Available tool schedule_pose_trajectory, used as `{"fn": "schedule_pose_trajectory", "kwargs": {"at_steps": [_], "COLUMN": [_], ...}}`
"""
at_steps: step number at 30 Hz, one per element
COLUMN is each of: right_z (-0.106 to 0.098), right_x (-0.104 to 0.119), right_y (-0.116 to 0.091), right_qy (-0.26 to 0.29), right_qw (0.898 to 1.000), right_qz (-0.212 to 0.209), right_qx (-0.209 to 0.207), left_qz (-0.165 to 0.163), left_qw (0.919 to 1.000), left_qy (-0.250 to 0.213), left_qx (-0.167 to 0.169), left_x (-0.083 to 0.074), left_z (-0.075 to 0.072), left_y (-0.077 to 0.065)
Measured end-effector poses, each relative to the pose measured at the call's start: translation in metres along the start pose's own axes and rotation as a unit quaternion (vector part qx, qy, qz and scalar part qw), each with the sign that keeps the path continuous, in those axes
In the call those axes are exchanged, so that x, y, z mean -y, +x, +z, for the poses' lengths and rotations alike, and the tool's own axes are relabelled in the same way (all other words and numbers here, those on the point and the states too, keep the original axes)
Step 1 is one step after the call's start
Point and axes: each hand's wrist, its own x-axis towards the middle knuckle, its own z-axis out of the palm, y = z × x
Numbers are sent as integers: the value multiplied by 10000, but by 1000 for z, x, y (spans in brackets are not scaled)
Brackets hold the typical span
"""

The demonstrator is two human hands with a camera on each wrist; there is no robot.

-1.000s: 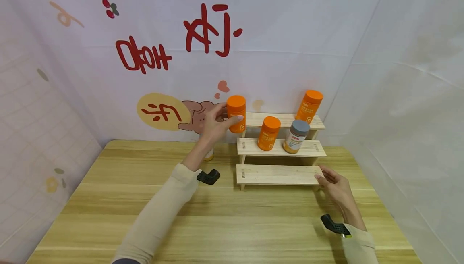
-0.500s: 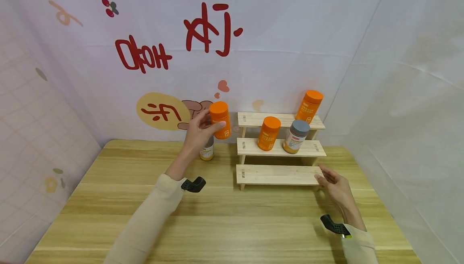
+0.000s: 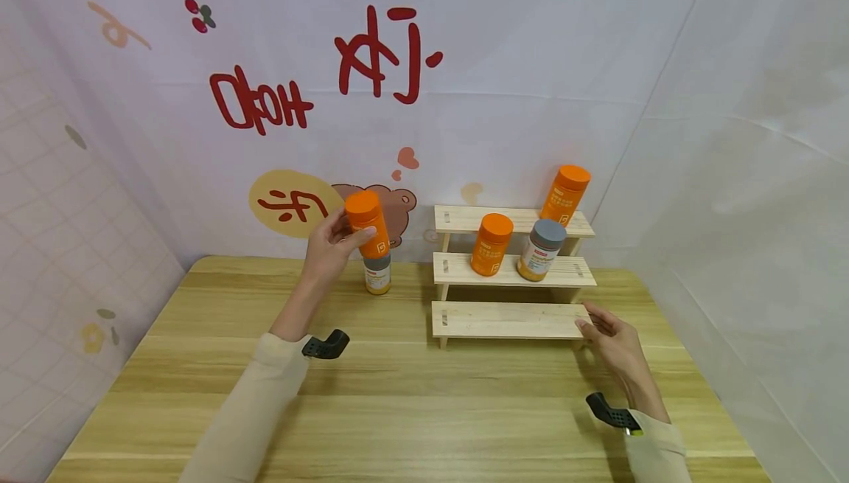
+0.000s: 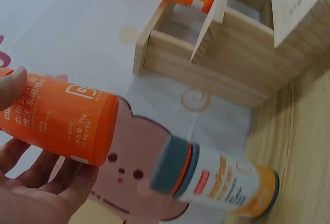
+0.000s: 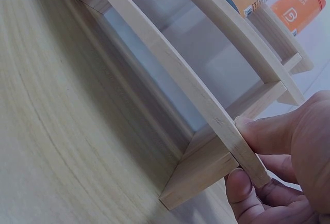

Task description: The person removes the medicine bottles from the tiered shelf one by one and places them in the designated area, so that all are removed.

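Observation:
An orange bottle (image 3: 371,236) with an orange cap is gripped in my left hand (image 3: 329,245), held up in the air left of the wooden tiered shelf (image 3: 511,318). In the head view it overlaps the cap of a grey-capped bottle (image 3: 377,276) that stands on the table; the left wrist view shows the two apart. My right hand (image 3: 613,337) pinches the right end of the shelf's lowest board (image 5: 216,118) between thumb and fingers. On the middle tier stand another orange bottle (image 3: 491,245) and a white-labelled, grey-capped bottle (image 3: 542,250). A third orange bottle (image 3: 564,195) occupies the top tier's right end.
The shelf sits on a wood-grain table (image 3: 398,409), toward its right side. Behind the table hangs a white printed cloth (image 3: 530,63), and more cloth (image 3: 743,247) closes off the right side.
My left hand has carried the orange bottle leftward and slightly down, away from the top tier. The grey-capped bottle behind it shows more now. My right hand has stayed put.

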Motion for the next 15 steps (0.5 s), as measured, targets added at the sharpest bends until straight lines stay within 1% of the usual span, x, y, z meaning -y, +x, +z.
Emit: {"fn": "schedule_pose_trajectory", "kwargs": {"at_steps": [7,15], "right_z": [0,0], "right_x": [1,1], "right_y": [-1,-2], "right_qy": [-72,-112], "right_qw": [9999,9999], "right_qz": [-81,-87], "right_qx": [-31,10], "left_qz": [-124,-211], "left_qw": [9995,9984], "left_qy": [264,472], "left_qx": [-72,-217], "left_x": [9,19], "left_z": [-17,-30], "left_y": [-5,-10]}}
